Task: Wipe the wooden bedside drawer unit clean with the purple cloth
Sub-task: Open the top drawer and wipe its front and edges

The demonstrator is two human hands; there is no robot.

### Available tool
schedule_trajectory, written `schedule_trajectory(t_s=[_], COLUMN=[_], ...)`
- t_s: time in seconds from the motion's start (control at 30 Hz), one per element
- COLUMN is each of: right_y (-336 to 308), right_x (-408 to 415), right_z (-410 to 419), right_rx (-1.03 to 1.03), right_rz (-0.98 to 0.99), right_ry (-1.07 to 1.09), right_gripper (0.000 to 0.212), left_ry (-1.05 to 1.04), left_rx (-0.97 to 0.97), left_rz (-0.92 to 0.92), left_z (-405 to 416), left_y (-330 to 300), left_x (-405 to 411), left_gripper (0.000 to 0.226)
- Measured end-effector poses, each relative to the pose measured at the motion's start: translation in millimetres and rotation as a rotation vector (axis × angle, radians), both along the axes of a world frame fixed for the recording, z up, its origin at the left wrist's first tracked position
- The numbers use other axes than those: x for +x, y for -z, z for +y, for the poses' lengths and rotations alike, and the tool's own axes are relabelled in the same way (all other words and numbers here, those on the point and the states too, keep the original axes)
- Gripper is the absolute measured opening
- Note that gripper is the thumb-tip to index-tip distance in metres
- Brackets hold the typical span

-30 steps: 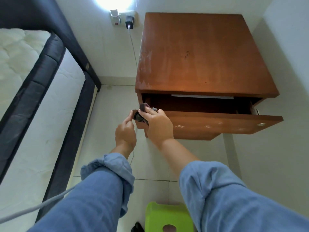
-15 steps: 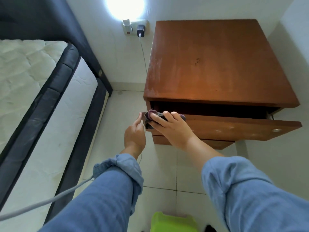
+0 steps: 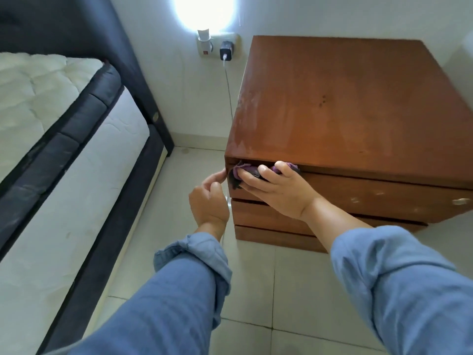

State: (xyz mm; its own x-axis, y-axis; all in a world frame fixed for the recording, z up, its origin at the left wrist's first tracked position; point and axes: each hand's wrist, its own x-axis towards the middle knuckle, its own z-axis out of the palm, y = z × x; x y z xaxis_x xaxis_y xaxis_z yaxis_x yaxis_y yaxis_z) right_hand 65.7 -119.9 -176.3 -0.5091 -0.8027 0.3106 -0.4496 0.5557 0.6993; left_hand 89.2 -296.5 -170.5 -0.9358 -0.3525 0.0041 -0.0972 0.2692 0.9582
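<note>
The wooden bedside drawer unit [image 3: 345, 111] stands against the wall, its dusty top streaked pale along the left side. Its top drawer [image 3: 384, 198] sits almost flush with the front, with only a dark slit showing above it. My right hand [image 3: 284, 190] holds the bunched purple cloth [image 3: 252, 170] against the drawer's upper left edge, two fingers hooked over the top. My left hand [image 3: 208, 201] is beside the unit's left front corner, fingers loosely curled and fingertips touching the corner. It holds nothing.
A dark-framed bed [image 3: 133, 190] with a white mattress [image 3: 38, 103] runs along the left, leaving a narrow strip of tiled floor [image 3: 184, 160]. A wall socket holds a night light [image 3: 204, 39] and a charger [image 3: 226, 51], whose cable [image 3: 227, 83] hangs beside the unit. A round knob [image 3: 459, 201] sits at the drawer's right.
The top drawer has gone from well pulled out to nearly shut. My right hand stayed on the cloth at the drawer's left end, and my left hand followed to the unit's corner.
</note>
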Motion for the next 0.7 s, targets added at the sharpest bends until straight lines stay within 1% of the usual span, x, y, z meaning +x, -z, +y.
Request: schedule_trajectory(t_s=[0.07,0.13,0.3,0.4,0.5,0.6,0.7], right_y=[1.3,3.6,15.2,18.6,20.3,24.1,26.9], right_x=[-6.4,-9.7,-16.9,-18.0,-20.3,-20.9,-19.2], right_z=[1.2,-0.3,-2.9,-3.9,-2.9,-4.0,-5.8], right_rx=[-0.026,-0.032,-0.154,-0.178,-0.168,-0.154,-0.209], right_rz=[0.02,0.059,0.117,0.17,0.18,0.174,0.159], right_ry=[-0.037,-0.071,-0.133,-0.153,-0.132,-0.091,-0.068], right_gripper=[0.049,0.046,0.038,0.037,0.038,0.045,0.048], left_ry=[-0.056,-0.065,-0.087,-0.108,-0.114,-0.115,-0.113], left_rx=[0.04,0.064,0.008,0.023,0.026,0.033,0.057], left_rz=[0.046,0.099,0.228,0.307,0.348,0.401,0.456], left_z=[3.6,4.2,5.0,4.2,4.2,3.9,2.3], left_y=[3.6,6.1,22.7,35.4,40.3,45.4,54.6], left_x=[-8.3,-18.5,-41.9,-48.1,-54.5,-57.1,-61.6], left_gripper=[0.044,0.039,0.034,0.032,0.031,0.03,0.034])
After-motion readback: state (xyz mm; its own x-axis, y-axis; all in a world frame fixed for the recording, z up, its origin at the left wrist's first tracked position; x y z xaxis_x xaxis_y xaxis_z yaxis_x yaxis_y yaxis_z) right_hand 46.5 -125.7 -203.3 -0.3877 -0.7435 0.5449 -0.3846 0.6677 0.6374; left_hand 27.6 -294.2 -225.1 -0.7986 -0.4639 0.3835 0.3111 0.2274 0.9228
